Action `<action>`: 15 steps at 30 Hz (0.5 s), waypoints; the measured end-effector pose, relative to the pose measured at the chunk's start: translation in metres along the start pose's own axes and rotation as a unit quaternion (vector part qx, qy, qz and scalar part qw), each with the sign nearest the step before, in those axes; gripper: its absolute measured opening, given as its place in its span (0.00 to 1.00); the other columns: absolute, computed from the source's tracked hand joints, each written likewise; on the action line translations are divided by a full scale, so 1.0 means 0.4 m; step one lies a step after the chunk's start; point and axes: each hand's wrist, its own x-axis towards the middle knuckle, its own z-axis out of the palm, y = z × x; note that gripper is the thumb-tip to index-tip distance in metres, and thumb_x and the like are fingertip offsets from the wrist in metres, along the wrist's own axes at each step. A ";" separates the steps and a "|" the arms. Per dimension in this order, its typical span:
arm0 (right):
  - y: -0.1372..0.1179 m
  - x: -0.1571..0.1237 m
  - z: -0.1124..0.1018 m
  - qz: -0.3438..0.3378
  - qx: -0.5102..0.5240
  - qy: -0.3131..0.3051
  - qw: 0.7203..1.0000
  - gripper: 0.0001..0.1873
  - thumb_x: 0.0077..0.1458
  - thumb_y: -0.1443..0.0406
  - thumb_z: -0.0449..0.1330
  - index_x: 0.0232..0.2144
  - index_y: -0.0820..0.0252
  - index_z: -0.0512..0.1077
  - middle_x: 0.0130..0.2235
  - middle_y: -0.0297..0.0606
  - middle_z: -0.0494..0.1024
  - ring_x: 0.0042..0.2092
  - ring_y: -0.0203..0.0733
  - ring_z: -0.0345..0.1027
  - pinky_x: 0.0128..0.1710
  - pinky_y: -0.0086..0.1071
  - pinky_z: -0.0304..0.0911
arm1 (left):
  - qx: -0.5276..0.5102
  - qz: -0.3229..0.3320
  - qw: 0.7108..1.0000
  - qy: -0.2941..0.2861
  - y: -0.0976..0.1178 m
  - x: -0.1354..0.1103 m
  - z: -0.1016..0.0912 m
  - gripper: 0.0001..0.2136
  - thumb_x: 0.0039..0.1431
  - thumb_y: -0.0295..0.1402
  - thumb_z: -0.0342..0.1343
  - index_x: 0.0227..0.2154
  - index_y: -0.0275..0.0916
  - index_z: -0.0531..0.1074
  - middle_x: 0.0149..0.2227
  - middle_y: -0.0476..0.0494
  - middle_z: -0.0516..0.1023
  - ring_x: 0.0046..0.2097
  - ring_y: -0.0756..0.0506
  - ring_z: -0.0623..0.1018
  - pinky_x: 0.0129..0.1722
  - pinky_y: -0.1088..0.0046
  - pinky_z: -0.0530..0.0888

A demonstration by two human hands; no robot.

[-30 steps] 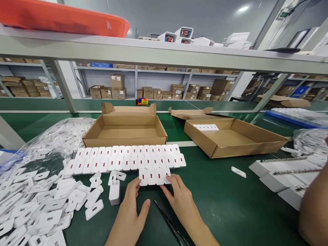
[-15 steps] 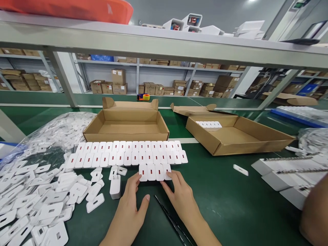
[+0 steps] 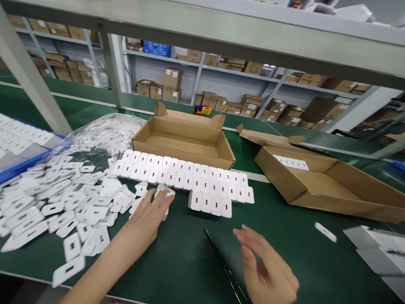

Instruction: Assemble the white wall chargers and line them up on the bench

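Observation:
My left hand (image 3: 148, 214) reaches left, and its fingers lie over and curl around a lone white charger (image 3: 166, 193) on the green mat. My right hand (image 3: 265, 272) hovers above the mat near the front edge, fingers apart and holding nothing, slightly blurred. Between the hands, farther back, stand two long rows of white chargers (image 3: 186, 174) with red ports. A short row of chargers (image 3: 210, 203) sits in front of them. A thin black tool (image 3: 224, 262) lies just left of my right hand.
A heap of flat white pieces (image 3: 60, 200) and a clear plastic bag (image 3: 104, 135) fill the left. An empty cardboard box (image 3: 182, 124) stands behind the rows. A second box (image 3: 335, 194) on the right holds a few chargers (image 3: 291, 162). White trays (image 3: 376, 249) sit far right.
My left hand left the short row and moved left onto the lone charger. My right hand drew back from the row and opened above the mat. The view swung left and down.

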 end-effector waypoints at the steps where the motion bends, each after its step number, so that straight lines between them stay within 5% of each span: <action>1: -0.031 -0.002 0.001 0.010 0.027 -0.012 0.999 0.09 0.60 0.74 0.57 0.40 0.58 0.74 0.34 0.39 0.82 0.41 0.44 0.79 0.41 0.34 0.76 | -0.016 -0.008 1.000 -0.013 -0.017 0.007 -0.010 0.29 0.55 0.15 0.40 0.57 0.39 0.69 0.58 0.31 0.69 0.58 0.27 0.70 0.52 0.42 0.72; 4: -0.145 0.001 0.037 0.032 0.107 -0.111 0.988 0.09 0.60 0.72 0.57 0.40 0.56 0.73 0.34 0.37 0.82 0.40 0.43 0.80 0.42 0.34 0.77 | -0.068 -0.024 0.997 -0.020 -0.041 -0.007 -0.055 0.25 0.59 0.23 0.48 0.60 0.41 0.66 0.55 0.33 0.69 0.44 0.37 0.79 0.44 0.57 0.79; 6: -0.222 0.018 0.089 0.031 0.137 -0.206 0.968 0.09 0.63 0.69 0.54 0.42 0.56 0.73 0.38 0.39 0.83 0.39 0.44 0.80 0.38 0.33 0.79 | -0.183 -0.057 0.981 0.043 -0.040 -0.046 -0.094 0.25 0.62 0.32 0.55 0.62 0.44 0.63 0.56 0.36 0.68 0.46 0.40 0.79 0.44 0.65 0.79; 7: -0.257 0.032 0.121 0.053 0.125 -0.261 0.956 0.12 0.63 0.68 0.53 0.47 0.57 0.73 0.46 0.43 0.82 0.44 0.47 0.80 0.38 0.35 0.79 | -0.312 -0.096 0.939 0.111 -0.037 -0.071 -0.113 0.25 0.59 0.36 0.60 0.60 0.45 0.66 0.57 0.38 0.70 0.50 0.40 0.78 0.45 0.69 0.79; 8: -0.286 0.047 0.155 0.061 0.106 -0.325 0.938 0.18 0.63 0.66 0.55 0.55 0.60 0.70 0.56 0.46 0.77 0.52 0.52 0.76 0.43 0.38 0.79 | -0.446 -0.132 0.867 0.178 -0.033 -0.097 -0.129 0.27 0.55 0.40 0.66 0.57 0.45 0.69 0.56 0.40 0.72 0.51 0.39 0.78 0.44 0.72 0.80; 10: -0.328 0.075 0.220 0.046 0.083 -0.435 0.895 0.30 0.63 0.64 0.59 0.64 0.66 0.61 0.67 0.48 0.61 0.64 0.59 0.62 0.54 0.48 0.73 | -0.656 -0.181 0.685 0.261 -0.025 -0.147 -0.151 0.27 0.45 0.47 0.71 0.48 0.42 0.77 0.50 0.42 0.79 0.48 0.38 0.80 0.41 0.73 0.81; 12: -0.350 0.089 0.267 0.021 0.075 -0.500 0.862 0.34 0.64 0.63 0.58 0.67 0.71 0.55 0.70 0.50 0.51 0.69 0.62 0.50 0.61 0.56 0.63 | -0.755 -0.222 0.560 0.259 -0.015 -0.186 -0.156 0.27 0.42 0.51 0.72 0.42 0.38 0.79 0.42 0.41 0.82 0.41 0.38 0.82 0.37 0.71 0.83; 15: -0.352 0.064 0.278 0.001 0.064 -0.504 0.861 0.31 0.67 0.62 0.53 0.67 0.75 0.55 0.69 0.51 0.51 0.69 0.61 0.48 0.63 0.58 0.57 | -0.829 -0.267 0.446 0.208 -0.004 -0.218 -0.140 0.26 0.51 0.41 0.70 0.50 0.32 0.75 0.39 0.37 0.83 0.34 0.44 0.81 0.33 0.74 0.83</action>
